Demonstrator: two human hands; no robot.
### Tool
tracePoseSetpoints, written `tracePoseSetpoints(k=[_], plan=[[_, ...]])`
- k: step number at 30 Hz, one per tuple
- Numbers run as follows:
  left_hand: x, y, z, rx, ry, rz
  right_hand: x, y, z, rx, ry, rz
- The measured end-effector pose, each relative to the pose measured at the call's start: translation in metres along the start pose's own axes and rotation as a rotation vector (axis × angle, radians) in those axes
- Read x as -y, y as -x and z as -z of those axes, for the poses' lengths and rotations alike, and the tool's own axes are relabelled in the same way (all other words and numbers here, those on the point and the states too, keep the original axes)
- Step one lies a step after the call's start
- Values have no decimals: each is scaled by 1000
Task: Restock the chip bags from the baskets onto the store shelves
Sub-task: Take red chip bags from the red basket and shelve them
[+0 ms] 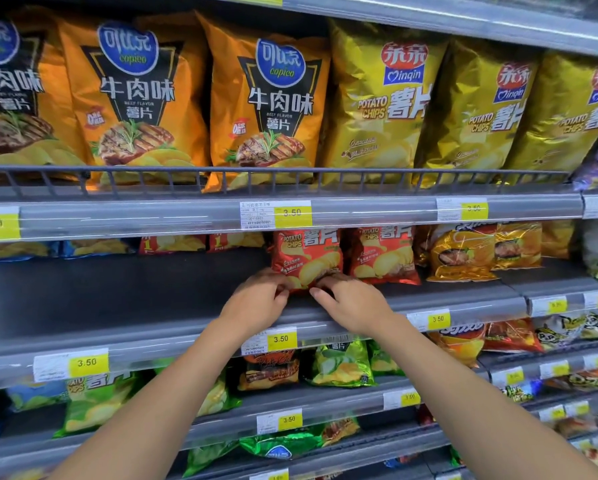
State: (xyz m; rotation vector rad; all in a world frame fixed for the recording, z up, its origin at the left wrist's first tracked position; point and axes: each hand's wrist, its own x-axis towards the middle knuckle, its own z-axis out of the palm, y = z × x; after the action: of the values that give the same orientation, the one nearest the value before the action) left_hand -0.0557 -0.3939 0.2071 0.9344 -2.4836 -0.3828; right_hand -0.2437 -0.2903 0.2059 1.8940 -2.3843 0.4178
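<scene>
Holding a red chip bag (308,258) upright on the middle shelf (117,299) | left hand (256,301) and right hand (351,306) at its bottom edge, fingers curled, pinching the bag | second red bag (382,254) just beside, right | orange bags (263,109) on the shelf above

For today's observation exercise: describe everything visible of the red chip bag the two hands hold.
The red chip bag is glossy foil printed with POTATO CHIPS, white characters and yellow chips. It stands upright on the grey shelf, top hidden behind the price rail above. The left hand and right hand pinch its bottom edge; a matching bag stands beside it.
</scene>
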Motion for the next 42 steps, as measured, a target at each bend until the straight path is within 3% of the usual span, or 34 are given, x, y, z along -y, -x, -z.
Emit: tracePoseSetpoints(k=[8,15,25,32,42], plan=[[2,3,1,3,47,35,-2,-1,-4,-7,-94,1],[-10,25,15,25,-30,34,4,36,-1,-76,-36,-48],[-42,70,-12,-36,-99,-203,-26,130,-5,-152,-24,-205],[-107,104,-69,2,-170,-325,-88,237,-10,-95,-6,-358],[-276,186,-194,217,-126,-541,-182,471,12,-30,40,-665]])
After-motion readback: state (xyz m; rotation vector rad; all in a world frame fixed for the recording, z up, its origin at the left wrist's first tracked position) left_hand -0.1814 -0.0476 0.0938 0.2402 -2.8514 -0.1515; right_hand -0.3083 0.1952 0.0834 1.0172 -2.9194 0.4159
